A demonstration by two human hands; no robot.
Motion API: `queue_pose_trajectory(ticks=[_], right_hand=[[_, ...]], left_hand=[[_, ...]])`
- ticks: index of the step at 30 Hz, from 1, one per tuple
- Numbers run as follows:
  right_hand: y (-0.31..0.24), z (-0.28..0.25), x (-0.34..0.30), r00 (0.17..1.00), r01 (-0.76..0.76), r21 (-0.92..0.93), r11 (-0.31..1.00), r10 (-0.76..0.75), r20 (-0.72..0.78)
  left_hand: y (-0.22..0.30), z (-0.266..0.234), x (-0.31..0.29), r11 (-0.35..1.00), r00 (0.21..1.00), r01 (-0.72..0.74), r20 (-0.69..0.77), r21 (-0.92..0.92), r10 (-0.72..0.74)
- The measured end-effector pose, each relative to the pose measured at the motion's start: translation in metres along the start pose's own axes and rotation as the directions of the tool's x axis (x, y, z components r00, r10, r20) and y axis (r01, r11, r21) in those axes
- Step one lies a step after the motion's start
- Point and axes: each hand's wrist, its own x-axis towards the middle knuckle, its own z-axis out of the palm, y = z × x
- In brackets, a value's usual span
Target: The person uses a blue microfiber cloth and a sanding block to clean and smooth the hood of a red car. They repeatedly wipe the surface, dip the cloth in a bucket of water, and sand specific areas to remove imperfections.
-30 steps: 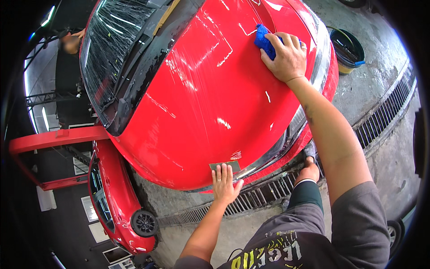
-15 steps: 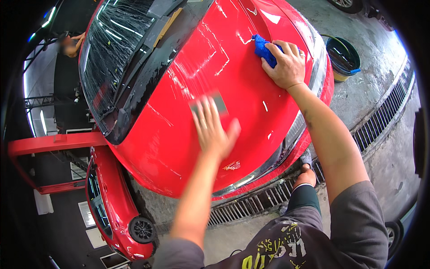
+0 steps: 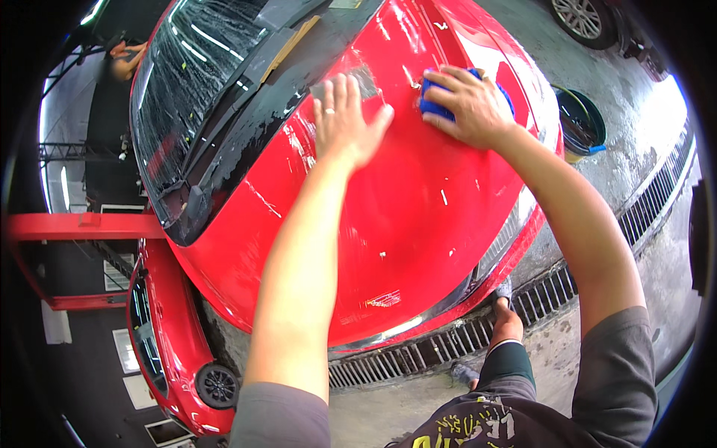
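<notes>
Before me is the wet, glossy bonnet (image 3: 396, 224) of a red car. My left hand (image 3: 347, 127) lies flat with its fingers stretched out, pressing a thin greyish square pad (image 3: 366, 81) against the paint, near the base of the windscreen. The fingers cover part of that pad. On the right side of the bonnet my right hand (image 3: 470, 108) curls over a bunched blue cloth (image 3: 435, 101), which rests on the paint. White streaks and droplets mark the bonnet around both hands.
A dark bucket (image 3: 579, 123) with a hose in it stands on the floor at right. A drain grate (image 3: 418, 355) curves past my feet. Another red car (image 3: 175, 336) is at lower left, below a red panel frame (image 3: 86, 226). A yellowish strip (image 3: 291, 48) lies by the windscreen. Someone (image 3: 127, 60) is at far left.
My left hand has slid the pad up the bonnet toward the windscreen's base. My right hand stays on the blue cloth, its fingers now spread further over it. The view has shifted slightly.
</notes>
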Motion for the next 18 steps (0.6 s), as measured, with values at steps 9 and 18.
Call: queue_pose_trajectory(ticks=[9, 18], right_hand=[[-0.172, 0.012, 0.083, 0.974, 0.135, 0.195, 0.971, -0.166, 0.152], [-0.128, 0.008, 0.095, 0.989, 0.027, 0.084, 0.996, -0.039, 0.140]], left_hand=[[0.045, 0.049, -0.466, 0.998, 0.985, 0.047, 0.170, -0.052, -0.037], [0.029, 0.060, -0.486, 0.999, 0.986, 0.017, 0.168, -0.034, -0.011]])
